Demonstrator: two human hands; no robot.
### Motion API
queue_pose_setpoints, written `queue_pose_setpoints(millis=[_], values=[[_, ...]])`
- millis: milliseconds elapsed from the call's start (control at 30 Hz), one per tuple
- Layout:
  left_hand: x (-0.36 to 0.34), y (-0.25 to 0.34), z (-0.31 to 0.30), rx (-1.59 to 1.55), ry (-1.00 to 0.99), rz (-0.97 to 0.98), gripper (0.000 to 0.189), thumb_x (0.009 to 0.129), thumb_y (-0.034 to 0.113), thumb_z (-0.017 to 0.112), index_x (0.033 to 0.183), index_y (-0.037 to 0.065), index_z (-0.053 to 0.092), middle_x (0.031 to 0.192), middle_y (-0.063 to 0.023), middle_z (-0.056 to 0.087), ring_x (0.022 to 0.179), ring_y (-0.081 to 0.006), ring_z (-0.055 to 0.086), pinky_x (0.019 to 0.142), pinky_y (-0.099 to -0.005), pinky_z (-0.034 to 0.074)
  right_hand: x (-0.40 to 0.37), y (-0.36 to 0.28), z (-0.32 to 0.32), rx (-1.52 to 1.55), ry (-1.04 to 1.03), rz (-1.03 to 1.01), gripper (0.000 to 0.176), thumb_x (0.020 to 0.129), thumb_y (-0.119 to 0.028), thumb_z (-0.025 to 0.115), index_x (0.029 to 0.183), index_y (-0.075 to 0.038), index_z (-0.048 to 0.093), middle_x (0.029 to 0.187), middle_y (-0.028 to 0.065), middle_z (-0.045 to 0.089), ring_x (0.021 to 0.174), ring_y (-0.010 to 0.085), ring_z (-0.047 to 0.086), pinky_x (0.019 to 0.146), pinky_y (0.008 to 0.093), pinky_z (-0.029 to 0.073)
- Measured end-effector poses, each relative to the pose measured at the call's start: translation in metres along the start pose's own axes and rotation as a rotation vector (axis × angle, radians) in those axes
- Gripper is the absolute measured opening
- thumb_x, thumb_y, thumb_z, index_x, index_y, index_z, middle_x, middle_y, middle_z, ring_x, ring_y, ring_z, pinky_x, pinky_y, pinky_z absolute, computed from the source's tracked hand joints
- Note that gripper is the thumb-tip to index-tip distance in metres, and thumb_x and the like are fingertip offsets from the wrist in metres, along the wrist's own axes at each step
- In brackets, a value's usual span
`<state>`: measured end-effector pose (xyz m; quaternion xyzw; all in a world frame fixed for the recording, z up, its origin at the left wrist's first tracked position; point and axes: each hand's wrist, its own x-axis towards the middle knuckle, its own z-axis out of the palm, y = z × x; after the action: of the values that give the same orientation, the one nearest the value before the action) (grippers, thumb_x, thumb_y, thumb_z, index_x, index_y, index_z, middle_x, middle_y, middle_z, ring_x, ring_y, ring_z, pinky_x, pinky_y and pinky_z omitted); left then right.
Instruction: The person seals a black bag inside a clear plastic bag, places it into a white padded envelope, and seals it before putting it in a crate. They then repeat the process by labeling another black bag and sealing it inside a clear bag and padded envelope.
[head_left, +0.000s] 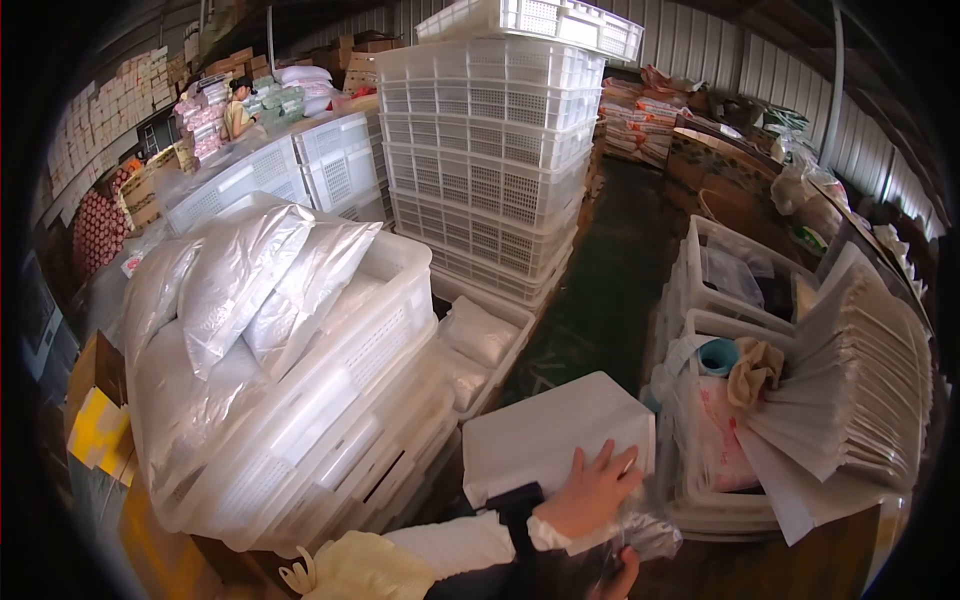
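My left hand [590,492] lies with its fingers spread on the near right part of a white, flat-topped block or package [555,430] at the lower middle. A dark band is around that wrist, over a white sleeve. Below it, at the bottom edge, my right hand [622,575] shows only in part, its fingers bent at crinkled clear plastic [650,537]. The lower part of this hand is cut off by the frame.
Silvery filled bags [245,285] lie in stacked white crates [340,370] at left. A tall crate stack [485,150] stands behind. At right, a crate [705,322] holds a blue tape roll [717,357], beside fanned white sheets [850,370]. A person [238,112] is far left.
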<state>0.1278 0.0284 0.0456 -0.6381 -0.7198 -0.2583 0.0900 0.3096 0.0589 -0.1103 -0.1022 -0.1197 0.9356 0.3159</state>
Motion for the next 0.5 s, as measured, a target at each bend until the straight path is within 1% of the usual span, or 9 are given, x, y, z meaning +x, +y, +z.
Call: queue_pose_setpoints(millis=[67, 100, 167, 233, 333, 400, 433, 467, 500], values=[[0.013, 0.002, -0.019, -0.016, 0.039, 0.033, 0.022, 0.080, 0.016, 0.052, 0.101, 0.009, 0.051, 0.134, -0.0149, 0.037, 0.123, -0.0420, 0.036, 0.083, -0.0658, 0.038, 0.015, 0.004, 0.077, -0.123, 0.080, -0.039, 0.061, 0.074, -0.031, 0.060, 0.126, -0.002, 0.045, 0.124, 0.0113, 0.051, 0.116, 0.0264, 0.046, 0.100, 0.0393, 0.036], [0.015, 0.015, -0.036, 0.032, 0.073, 0.099, 0.017, 0.079, 0.016, 0.052, 0.095, 0.009, 0.053, 0.135, -0.0147, 0.038, 0.123, -0.0428, 0.036, 0.083, -0.0652, 0.039, 0.020, 0.008, 0.093, -0.133, -0.018, -0.097, 0.073, 0.076, -0.037, 0.056, 0.136, -0.004, 0.030, 0.135, 0.0107, 0.039, 0.124, 0.0267, 0.038, 0.103, 0.0394, 0.032], [0.018, 0.032, -0.058, 0.113, 0.166, 0.158, 0.014, 0.079, 0.016, 0.053, 0.090, 0.009, 0.053, 0.134, -0.0148, 0.039, 0.123, -0.0430, 0.036, 0.083, -0.0646, 0.039, 0.025, 0.006, 0.147, -0.220, -0.139, -0.205, 0.071, 0.079, -0.036, 0.051, 0.137, -0.005, 0.027, 0.138, 0.0101, 0.035, 0.125, 0.0271, 0.037, 0.104, 0.0401, 0.030], [0.025, 0.040, -0.074, 0.141, 0.272, 0.226, 0.010, 0.078, 0.016, 0.054, 0.082, 0.007, 0.054, 0.134, -0.0161, 0.039, 0.123, -0.0419, 0.038, 0.084, -0.0624, 0.039, 0.030, 0.005, 0.164, -0.270, -0.097, -0.326, 0.070, 0.080, -0.035, 0.048, 0.139, -0.006, 0.024, 0.140, 0.0097, 0.032, 0.126, 0.0277, 0.036, 0.105, 0.0403, 0.030], [0.044, 0.037, -0.108, 0.127, 0.330, 0.309, 0.010, 0.078, 0.014, 0.054, 0.082, 0.006, 0.053, 0.134, -0.0174, 0.039, 0.122, -0.0411, 0.039, 0.087, -0.0607, 0.039, 0.039, 0.001, 0.163, -0.174, -0.058, -0.335, 0.057, 0.079, -0.032, 0.051, 0.128, -0.003, 0.041, 0.126, 0.0105, 0.049, 0.116, 0.0258, 0.047, 0.099, 0.0393, 0.038], [0.058, 0.038, -0.136, 0.141, 0.365, 0.204, 0.009, 0.078, 0.013, 0.055, 0.082, 0.005, 0.052, 0.133, -0.0171, 0.039, 0.120, -0.0402, 0.042, 0.088, -0.0595, 0.039, 0.034, -0.005, 0.180, -0.178, -0.233, -0.278, 0.050, 0.078, -0.031, 0.053, 0.118, -0.002, 0.049, 0.114, 0.0103, 0.057, 0.106, 0.0247, 0.054, 0.094, 0.0385, 0.042], [0.061, 0.039, -0.145, 0.170, 0.350, 0.195, 0.010, 0.078, 0.013, 0.056, 0.082, 0.005, 0.052, 0.133, -0.0162, 0.039, 0.117, -0.0399, 0.045, 0.087, -0.0591, 0.040, 0.034, -0.004, 0.176, -0.206, -0.217, -0.317, 0.050, 0.077, -0.031, 0.055, 0.116, -0.001, 0.049, 0.111, 0.0106, 0.058, 0.103, 0.0243, 0.055, 0.091, 0.0375, 0.043], [0.059, 0.044, -0.147, 0.209, 0.376, 0.241, 0.010, 0.078, 0.014, 0.056, 0.081, 0.005, 0.052, 0.133, -0.0159, 0.040, 0.116, -0.0394, 0.045, 0.086, -0.0589, 0.040, 0.026, -0.001, 0.194, -0.178, -0.136, -0.329, 0.046, 0.074, -0.025, 0.054, 0.112, 0.001, 0.050, 0.108, 0.0105, 0.058, 0.102, 0.0238, 0.054, 0.092, 0.0368, 0.040], [0.053, 0.050, -0.145, 0.251, 0.399, 0.283, 0.010, 0.077, 0.014, 0.057, 0.081, 0.006, 0.052, 0.132, -0.0157, 0.041, 0.116, -0.0390, 0.046, 0.086, -0.0587, 0.040, 0.021, 0.004, 0.212, -0.167, -0.103, -0.351, 0.049, 0.075, -0.026, 0.053, 0.115, 0.001, 0.049, 0.110, 0.0103, 0.057, 0.103, 0.0237, 0.054, 0.092, 0.0363, 0.040]])
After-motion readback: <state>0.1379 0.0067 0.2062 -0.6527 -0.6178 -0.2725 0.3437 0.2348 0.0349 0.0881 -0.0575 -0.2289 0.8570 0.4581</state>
